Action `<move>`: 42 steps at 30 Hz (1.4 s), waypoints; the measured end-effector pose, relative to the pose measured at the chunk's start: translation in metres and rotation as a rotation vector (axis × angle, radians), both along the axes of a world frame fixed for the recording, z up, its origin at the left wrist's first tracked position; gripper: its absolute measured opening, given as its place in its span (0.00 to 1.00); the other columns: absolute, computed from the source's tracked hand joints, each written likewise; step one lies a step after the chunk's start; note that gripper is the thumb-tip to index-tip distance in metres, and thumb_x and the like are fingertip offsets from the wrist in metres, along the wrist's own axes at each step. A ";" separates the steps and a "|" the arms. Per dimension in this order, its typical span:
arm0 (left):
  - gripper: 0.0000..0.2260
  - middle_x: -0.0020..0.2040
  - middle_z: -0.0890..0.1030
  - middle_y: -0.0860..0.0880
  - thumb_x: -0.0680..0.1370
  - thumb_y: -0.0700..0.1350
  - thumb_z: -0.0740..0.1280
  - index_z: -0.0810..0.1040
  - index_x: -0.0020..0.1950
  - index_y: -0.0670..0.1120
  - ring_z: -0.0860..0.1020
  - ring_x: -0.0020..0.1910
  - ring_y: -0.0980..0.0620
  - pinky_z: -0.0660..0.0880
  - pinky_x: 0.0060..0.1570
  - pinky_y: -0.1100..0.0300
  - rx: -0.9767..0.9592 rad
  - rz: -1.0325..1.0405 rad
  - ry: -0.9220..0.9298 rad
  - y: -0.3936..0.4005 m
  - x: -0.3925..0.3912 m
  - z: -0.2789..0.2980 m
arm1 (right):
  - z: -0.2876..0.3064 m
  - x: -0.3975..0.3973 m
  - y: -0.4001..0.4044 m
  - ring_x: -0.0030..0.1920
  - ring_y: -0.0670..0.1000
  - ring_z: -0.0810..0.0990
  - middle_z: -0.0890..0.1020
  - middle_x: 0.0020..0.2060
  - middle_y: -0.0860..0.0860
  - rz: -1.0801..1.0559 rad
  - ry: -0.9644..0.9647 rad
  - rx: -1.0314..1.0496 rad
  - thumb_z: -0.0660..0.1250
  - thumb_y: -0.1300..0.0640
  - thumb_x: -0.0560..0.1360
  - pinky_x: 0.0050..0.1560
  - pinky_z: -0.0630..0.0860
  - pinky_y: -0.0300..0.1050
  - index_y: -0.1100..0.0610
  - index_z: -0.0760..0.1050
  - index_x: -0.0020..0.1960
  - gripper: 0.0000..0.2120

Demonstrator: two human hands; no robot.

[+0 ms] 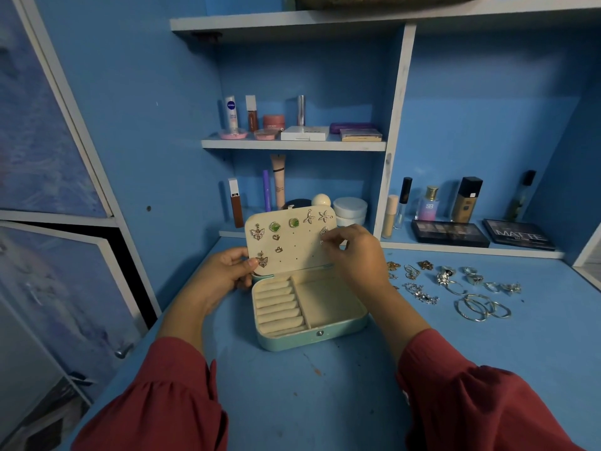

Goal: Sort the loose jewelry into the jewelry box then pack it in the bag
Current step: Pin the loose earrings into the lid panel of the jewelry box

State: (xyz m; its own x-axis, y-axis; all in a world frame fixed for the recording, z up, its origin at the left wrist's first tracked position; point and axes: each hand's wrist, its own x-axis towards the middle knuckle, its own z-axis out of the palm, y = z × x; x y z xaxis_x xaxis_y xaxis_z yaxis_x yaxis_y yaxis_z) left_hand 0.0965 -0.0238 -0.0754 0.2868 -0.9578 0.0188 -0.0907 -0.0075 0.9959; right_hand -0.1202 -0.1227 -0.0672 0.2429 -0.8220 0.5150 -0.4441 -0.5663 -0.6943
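A small teal jewelry box point(312, 335) stands open on the blue desk, its cream lid point(292, 252) upright. Several earrings are pinned to the lid: butterflies, green squares, starfish, small hearts. My left hand point(224, 271) grips the lid's left edge, thumb by the lower butterfly earring point(262, 260). My right hand point(353, 252) pinches a silver earring point(324, 231) against the lid's right side. Ring rolls point(279, 304) and an open compartment point(328, 302) in the base look bare. Loose jewelry point(455, 284) lies to the right of the box. No bag is in view.
Bangles point(483, 307) and rings point(473, 276) lie on the desk at right. Cosmetics fill the shelves behind: jars point(349, 209), bottles point(466, 200), palettes point(450, 232). A cabinet door point(48, 288) stands at left.
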 end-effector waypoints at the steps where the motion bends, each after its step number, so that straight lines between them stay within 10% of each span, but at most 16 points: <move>1: 0.07 0.43 0.83 0.46 0.79 0.36 0.63 0.80 0.53 0.43 0.72 0.28 0.57 0.70 0.32 0.65 0.000 -0.001 -0.001 0.000 0.000 0.000 | 0.002 0.000 0.001 0.41 0.44 0.75 0.80 0.43 0.46 -0.010 -0.015 0.045 0.69 0.56 0.74 0.35 0.68 0.32 0.51 0.79 0.52 0.07; 7: 0.08 0.40 0.84 0.49 0.79 0.36 0.63 0.81 0.51 0.45 0.72 0.29 0.57 0.70 0.33 0.64 0.006 -0.001 0.019 0.002 -0.001 0.003 | 0.010 -0.002 0.002 0.39 0.43 0.75 0.76 0.38 0.45 -0.004 -0.070 0.304 0.70 0.52 0.74 0.35 0.70 0.40 0.51 0.69 0.65 0.22; 25: 0.08 0.46 0.84 0.45 0.78 0.36 0.64 0.81 0.53 0.44 0.74 0.33 0.55 0.73 0.38 0.61 0.019 -0.031 0.000 0.008 0.000 0.006 | 0.025 -0.005 0.000 0.24 0.45 0.72 0.84 0.38 0.55 0.137 -0.429 0.761 0.69 0.62 0.74 0.22 0.66 0.34 0.59 0.78 0.49 0.04; 37: 0.06 0.42 0.84 0.43 0.72 0.33 0.69 0.84 0.45 0.40 0.79 0.40 0.49 0.78 0.42 0.63 0.038 -0.025 0.020 0.016 0.001 0.011 | 0.032 -0.030 -0.013 0.26 0.45 0.71 0.85 0.43 0.58 0.342 -0.438 1.104 0.60 0.50 0.80 0.22 0.62 0.34 0.63 0.74 0.62 0.19; 42: 0.13 0.37 0.84 0.46 0.71 0.28 0.68 0.86 0.36 0.44 0.80 0.37 0.53 0.77 0.39 0.64 0.047 -0.047 0.026 0.020 -0.004 0.017 | 0.029 -0.039 -0.012 0.26 0.45 0.68 0.85 0.42 0.60 0.432 -0.473 1.207 0.57 0.58 0.79 0.23 0.59 0.33 0.61 0.74 0.49 0.09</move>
State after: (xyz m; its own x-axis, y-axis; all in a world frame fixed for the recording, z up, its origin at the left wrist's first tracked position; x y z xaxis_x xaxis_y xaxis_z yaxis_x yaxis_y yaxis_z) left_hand 0.0929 -0.0039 -0.0579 0.2415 -0.9698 -0.0334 -0.0662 -0.0508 0.9965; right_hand -0.1587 -0.1352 -0.0379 0.5949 -0.7198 -0.3578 0.0280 0.4634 -0.8857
